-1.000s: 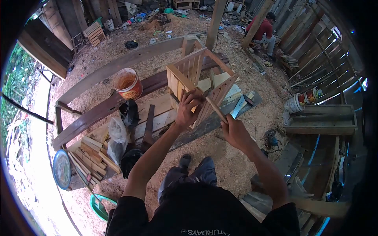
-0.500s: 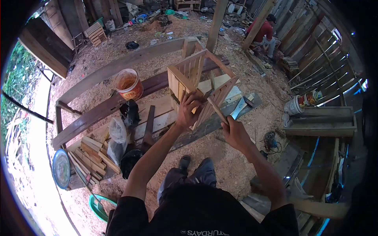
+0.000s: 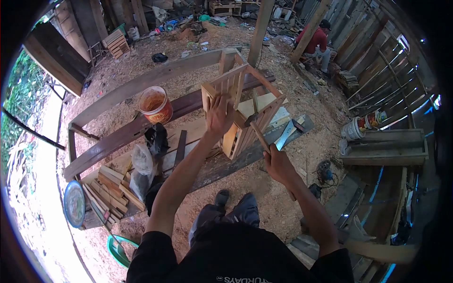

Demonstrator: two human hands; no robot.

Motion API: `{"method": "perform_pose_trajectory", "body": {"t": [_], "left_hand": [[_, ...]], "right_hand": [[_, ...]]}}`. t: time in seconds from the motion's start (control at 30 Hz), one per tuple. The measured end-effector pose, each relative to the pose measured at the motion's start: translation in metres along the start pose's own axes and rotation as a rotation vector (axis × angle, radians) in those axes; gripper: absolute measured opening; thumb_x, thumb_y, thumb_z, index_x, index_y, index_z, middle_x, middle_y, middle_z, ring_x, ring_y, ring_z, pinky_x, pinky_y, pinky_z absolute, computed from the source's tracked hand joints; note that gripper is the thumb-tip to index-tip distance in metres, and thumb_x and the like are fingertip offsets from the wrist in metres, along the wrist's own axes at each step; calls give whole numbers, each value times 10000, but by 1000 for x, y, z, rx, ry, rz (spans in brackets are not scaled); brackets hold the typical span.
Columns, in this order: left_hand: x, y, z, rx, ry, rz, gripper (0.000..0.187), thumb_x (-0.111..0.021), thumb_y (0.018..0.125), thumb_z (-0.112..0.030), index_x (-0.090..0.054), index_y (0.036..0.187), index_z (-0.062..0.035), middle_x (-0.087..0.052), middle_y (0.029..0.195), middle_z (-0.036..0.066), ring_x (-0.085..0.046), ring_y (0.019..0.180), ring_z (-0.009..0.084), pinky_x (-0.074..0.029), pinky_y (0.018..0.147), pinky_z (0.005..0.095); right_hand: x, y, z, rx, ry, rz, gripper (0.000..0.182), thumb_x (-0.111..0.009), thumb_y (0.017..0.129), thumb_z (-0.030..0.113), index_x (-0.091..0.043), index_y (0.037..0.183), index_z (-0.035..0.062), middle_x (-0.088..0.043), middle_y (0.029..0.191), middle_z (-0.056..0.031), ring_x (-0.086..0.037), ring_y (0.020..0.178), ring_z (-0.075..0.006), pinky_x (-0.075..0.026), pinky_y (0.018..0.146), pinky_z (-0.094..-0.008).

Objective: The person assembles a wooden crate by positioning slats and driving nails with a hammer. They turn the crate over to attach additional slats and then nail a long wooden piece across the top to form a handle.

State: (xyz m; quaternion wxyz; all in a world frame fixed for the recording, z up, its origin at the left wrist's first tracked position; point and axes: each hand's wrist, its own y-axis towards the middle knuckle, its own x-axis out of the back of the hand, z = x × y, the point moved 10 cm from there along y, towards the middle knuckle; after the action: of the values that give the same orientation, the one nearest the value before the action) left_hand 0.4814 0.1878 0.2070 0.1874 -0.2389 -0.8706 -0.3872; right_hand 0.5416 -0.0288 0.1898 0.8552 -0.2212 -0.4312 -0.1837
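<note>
A slatted wooden crate-like frame (image 3: 259, 123) stands on the plank bench in front of me. My left hand (image 3: 219, 115) lies on its near left part, fingers stretched forward and slightly blurred. In my right hand (image 3: 280, 165) is a hammer (image 3: 259, 134), gripped by its wooden handle. The hammer's dark head is right at the frame's upper edge, to the right of my left hand. Beside the frame, a flat shiny metal tool with a dark end piece (image 3: 285, 135) rests on the bench.
The bench (image 3: 222, 170) also holds wood offcuts (image 3: 111, 191), plastic bags (image 3: 141, 160) and a blue round lid (image 3: 74, 203). A bucket (image 3: 155, 104) stands beyond. A power tool (image 3: 324, 172) lies on the shavings at right. A person in red (image 3: 316, 42) sits farther back.
My left hand has moved up and left, its curled fingers now stretched out on the frame. My right hand has lowered slightly, and the hammer head now shows at the frame's edge.
</note>
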Motion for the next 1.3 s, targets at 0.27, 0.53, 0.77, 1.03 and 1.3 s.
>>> {"method": "perform_pose_trajectory", "body": {"t": [0.27,0.53,0.77,1.03,1.3], "left_hand": [[-62,15,24,36,462,244,477,-322,960,-366,-499,1235,-19,-446,1327,172,-277,1325,343,-92,1106,562],[-68,11,25,51,563,361,445,-343,948,-322,-540,1196,-9,-439,1331,177,-302,1307,330,-142,1099,545],[-68,13,28,52,549,320,442,-355,933,-307,-546,1190,-2,-438,1335,177,-298,1312,329,-135,1099,548],[-71,15,33,74,538,299,449,-321,941,-307,-544,1203,-18,-429,1359,148,-275,1331,325,-112,1106,547],[-68,13,26,77,587,394,451,-325,942,-305,-517,1234,-19,-391,1393,142,-265,1338,323,-113,1109,542]], "right_hand": [[9,2,2,24,46,-22,207,-455,960,203,-437,946,-3,-507,560,-167,-502,423,-315,-329,401,-424],[28,-8,27,45,49,-77,194,-461,958,188,-430,927,-1,-489,548,-167,-489,413,-311,-320,410,-426],[39,-6,35,157,18,-146,188,-459,957,174,-424,934,-9,-461,494,-136,-473,371,-300,-319,371,-409],[19,0,23,138,-43,-82,190,-448,966,184,-417,951,-2,-460,493,-126,-456,356,-268,-314,359,-392],[11,-10,26,175,-71,-104,171,-443,966,175,-418,960,6,-480,535,-150,-483,389,-292,-317,377,-411]]}}
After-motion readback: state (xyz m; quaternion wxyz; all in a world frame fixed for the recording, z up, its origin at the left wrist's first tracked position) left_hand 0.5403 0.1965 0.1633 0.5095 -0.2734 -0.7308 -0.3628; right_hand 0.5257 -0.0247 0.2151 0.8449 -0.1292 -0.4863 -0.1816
